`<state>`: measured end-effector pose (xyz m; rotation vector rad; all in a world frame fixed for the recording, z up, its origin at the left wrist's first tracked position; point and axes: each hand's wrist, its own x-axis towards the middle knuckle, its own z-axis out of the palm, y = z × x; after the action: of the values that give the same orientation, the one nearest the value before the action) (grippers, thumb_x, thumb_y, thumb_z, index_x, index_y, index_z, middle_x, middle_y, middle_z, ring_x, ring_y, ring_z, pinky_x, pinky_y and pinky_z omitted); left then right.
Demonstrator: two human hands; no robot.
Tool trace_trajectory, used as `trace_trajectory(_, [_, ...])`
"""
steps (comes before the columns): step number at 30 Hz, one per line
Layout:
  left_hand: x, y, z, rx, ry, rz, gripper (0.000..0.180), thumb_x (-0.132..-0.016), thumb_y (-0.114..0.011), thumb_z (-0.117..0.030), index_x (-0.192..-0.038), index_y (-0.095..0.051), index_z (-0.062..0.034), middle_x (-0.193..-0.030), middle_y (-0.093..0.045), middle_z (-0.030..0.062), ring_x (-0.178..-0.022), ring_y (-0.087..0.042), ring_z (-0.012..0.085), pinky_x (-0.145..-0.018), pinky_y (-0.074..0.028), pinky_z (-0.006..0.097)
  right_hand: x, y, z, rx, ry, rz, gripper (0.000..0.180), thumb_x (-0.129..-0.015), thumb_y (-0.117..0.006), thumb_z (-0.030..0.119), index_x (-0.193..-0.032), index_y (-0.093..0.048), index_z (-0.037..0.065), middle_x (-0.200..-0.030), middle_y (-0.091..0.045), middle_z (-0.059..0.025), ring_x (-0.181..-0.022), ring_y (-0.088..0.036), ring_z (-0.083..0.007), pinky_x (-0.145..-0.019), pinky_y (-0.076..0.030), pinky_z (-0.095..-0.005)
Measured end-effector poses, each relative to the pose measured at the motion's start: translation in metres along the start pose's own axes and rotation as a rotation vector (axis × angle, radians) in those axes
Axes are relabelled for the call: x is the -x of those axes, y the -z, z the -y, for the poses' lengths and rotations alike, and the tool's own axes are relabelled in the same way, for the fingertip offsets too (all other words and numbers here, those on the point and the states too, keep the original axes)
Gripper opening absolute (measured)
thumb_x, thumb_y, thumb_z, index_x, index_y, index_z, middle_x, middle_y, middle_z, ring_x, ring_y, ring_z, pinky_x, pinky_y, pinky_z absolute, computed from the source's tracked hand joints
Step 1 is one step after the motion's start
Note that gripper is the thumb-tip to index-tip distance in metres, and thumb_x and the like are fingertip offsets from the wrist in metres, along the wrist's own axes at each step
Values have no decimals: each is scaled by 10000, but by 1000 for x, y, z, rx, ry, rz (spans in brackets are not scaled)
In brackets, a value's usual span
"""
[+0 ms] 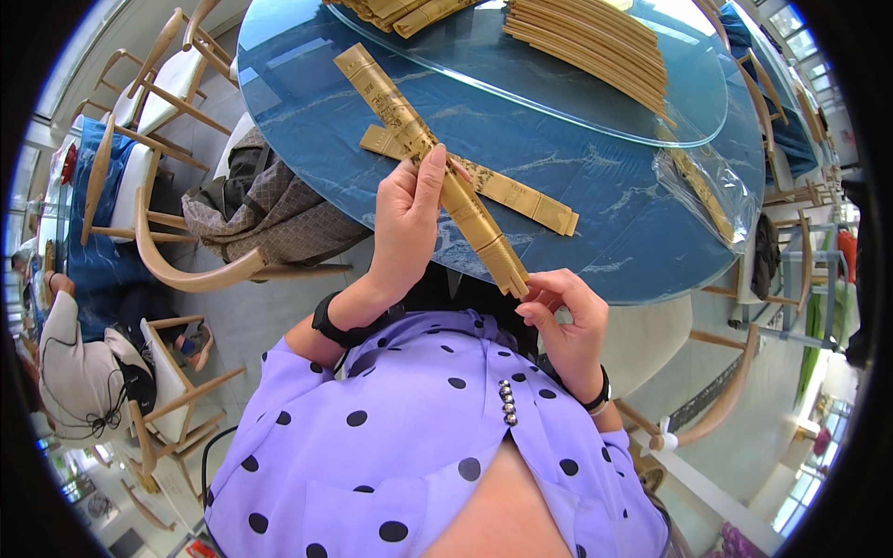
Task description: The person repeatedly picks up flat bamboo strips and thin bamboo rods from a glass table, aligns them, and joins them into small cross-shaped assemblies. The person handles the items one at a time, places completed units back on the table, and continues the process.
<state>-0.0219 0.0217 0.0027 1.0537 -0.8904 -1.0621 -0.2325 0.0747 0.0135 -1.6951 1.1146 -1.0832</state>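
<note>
Far left I see a seated person in a light cap [79, 367], partly cut off by the rim, and wooden chairs [153, 232] with white seats. A grey-brown patterned cloth [265, 209] is draped over the chair just beside the round blue surface [595, 195].

My left hand [407, 219] is raised over the near edge of the surface, a black band on its wrist. Its fingers [430, 177] are wrapped around the middle of a closed bamboo fan [423, 153], thumb on one side, the rest on the other, so it is gripping the fan. The fan runs diagonally, its far end up and left over the surface and its near end down and right toward my body.

A second closed fan [507, 191] lies flat on the surface, passing under the held one, touching or just below it; I cannot tell which.

My right hand [567, 321] is at the near end of the held fan, off the surface edge. Its fingers [539, 290] pinch the fan's end tip between thumb and forefinger, the others curled loosely.

Further back, a glass turntable [558, 84] carries a stack of more bamboo fans [595, 46]. To the right, a clear plastic bag [712, 195] lies at the surface's edge with a fan inside. More chairs [744, 372] stand on the right.
</note>
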Motion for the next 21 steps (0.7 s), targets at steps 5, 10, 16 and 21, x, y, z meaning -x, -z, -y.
trace_trajectory(5, [0, -1, -6, -25, 3, -9, 386, -1095, -519, -356, -915, -673, -51, -669, -510, -75, -549, -279, -9, -497, -215, 203, -5, 0, -7, 116, 253, -44, 276, -748, -849, 4, -1009, -759, 19, -913, -733, -122, -735, -707, -202, -608, -560, -278])
trace_trajectory(10, [-1, -2, -3, -7, 3, 13, 383, -1096, -514, -357, -913, -664, -56, -676, -515, -72, -547, -298, -12, -496, -220, 201, -15, 0, -4, 169, 410, 31, 297, -705, -878, 34, -980, -765, 23, -901, -734, -119, -714, -706, -202, -599, -558, -273])
trace_trajectory(16, [1, -2, -4, -16, 7, 0, 382, -1100, -502, -364, -902, -642, -69, -688, -519, -64, -556, -344, -12, -499, -254, 190, -20, -2, -2, 213, 485, 35, 306, -664, -888, 74, -943, -767, 39, -882, -732, -93, -682, -702, -201, -570, -541, -280])
trace_trajectory(21, [6, -5, -1, -17, 27, 28, 386, -1105, -489, -363, -890, -635, -77, -682, -503, -65, -570, -359, -8, -497, -267, 189, -15, -2, 0, 202, 454, 13, 288, -657, -893, 75, -913, -764, 43, -864, -723, -89, -670, -690, -200, -576, -537, -284])
